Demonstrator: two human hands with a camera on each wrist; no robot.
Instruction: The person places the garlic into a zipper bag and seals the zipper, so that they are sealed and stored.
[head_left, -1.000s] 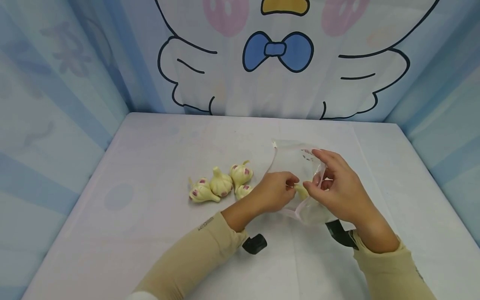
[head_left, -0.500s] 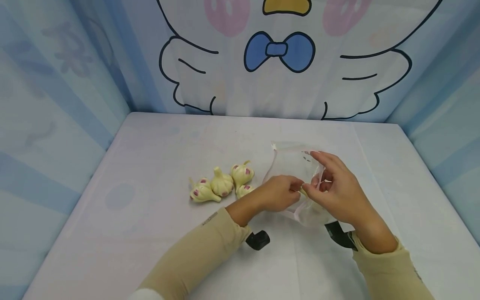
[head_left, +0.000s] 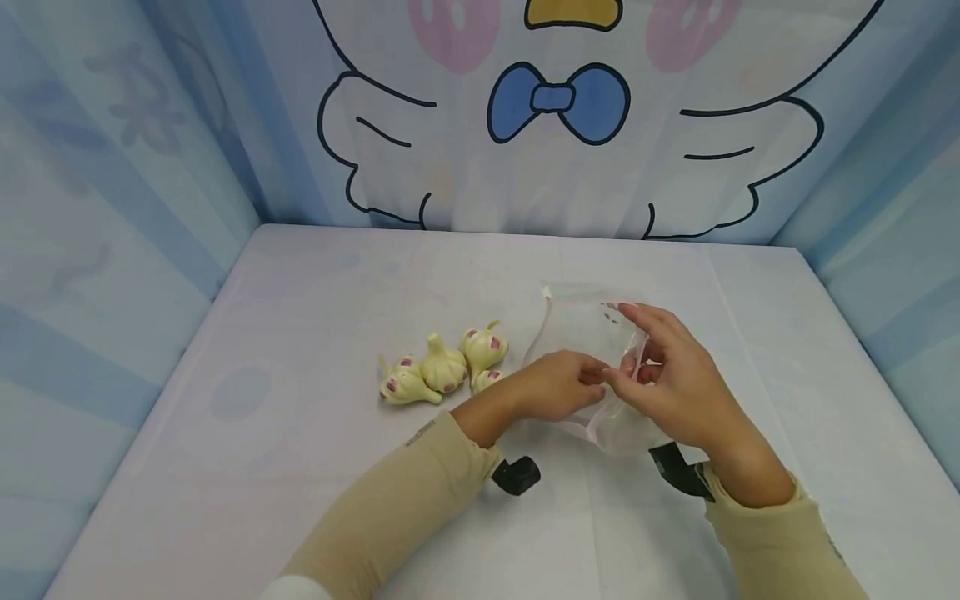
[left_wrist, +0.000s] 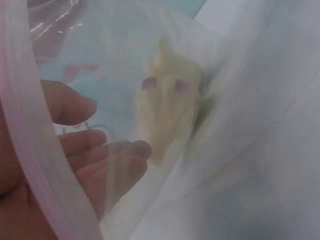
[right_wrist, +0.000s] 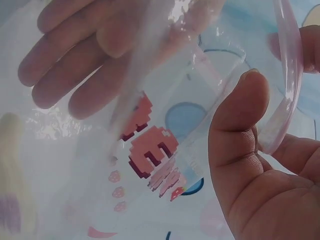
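A clear zip bag [head_left: 577,325] with a pinkish rim and printed pictures stands with its mouth toward the left. My right hand [head_left: 678,379] holds the mouth's edge between thumb and fingers. Reaching inside is my left hand [head_left: 561,386], its fingers loosely bent with nothing between them. Seen through the plastic in the left wrist view, a garlic bulb [left_wrist: 170,102] with purple patches lies just past those fingertips. In the head view the hands hide that bulb. The right wrist view shows the left fingers [right_wrist: 55,70] spread behind the film.
Left of the bag, several pale garlic bulbs [head_left: 444,367] lie grouped on the white tabletop [head_left: 315,292]; the left forearm passes close in front of them. A cartoon-printed curtain [head_left: 555,183] stands along the back edge, with blue curtains at both sides.
My left hand has moved slightly right, deeper into the bag. The garlic at its fingertips has passed out of sight in the head view and now lies apart from them. The right hand barely moved.
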